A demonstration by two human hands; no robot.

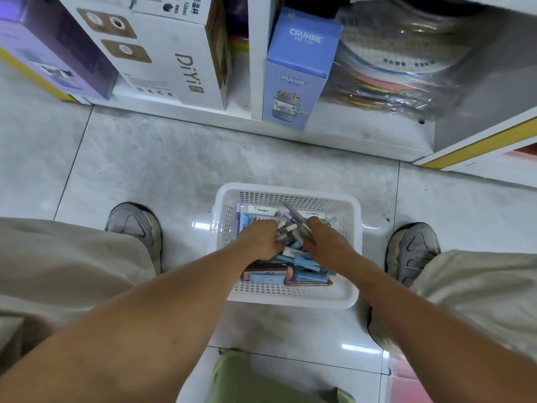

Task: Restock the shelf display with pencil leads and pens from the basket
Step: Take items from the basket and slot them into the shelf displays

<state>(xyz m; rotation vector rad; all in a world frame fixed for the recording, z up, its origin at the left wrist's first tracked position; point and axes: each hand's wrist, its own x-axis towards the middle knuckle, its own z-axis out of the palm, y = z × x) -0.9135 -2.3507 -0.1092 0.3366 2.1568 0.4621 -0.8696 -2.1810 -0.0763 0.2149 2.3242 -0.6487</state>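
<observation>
While both hands work inside the basket (286, 189) on the floor, left hand (259, 239) clutches pens (286, 230); right hand (325, 239) pinches one pen. Step: gathering stock. Next: lift clear, carry to shelf display.

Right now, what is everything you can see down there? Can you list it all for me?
basket: one, white, on the floor between the feet
packs: many, mostly blue and pink, in the basket
pens: several, grey and white, in the basket by the hands
CRUHRE box: one, blue, upright on the bottom shelf
DiYi box: one, white, bottom shelf, left
purple box: one, far left
wrapped stack: one, multicoloured, shelf right
shoes: two, grey, either side of the basket
left hand: in the basket, gripping pens
right hand: in the basket, gripping pens
</observation>
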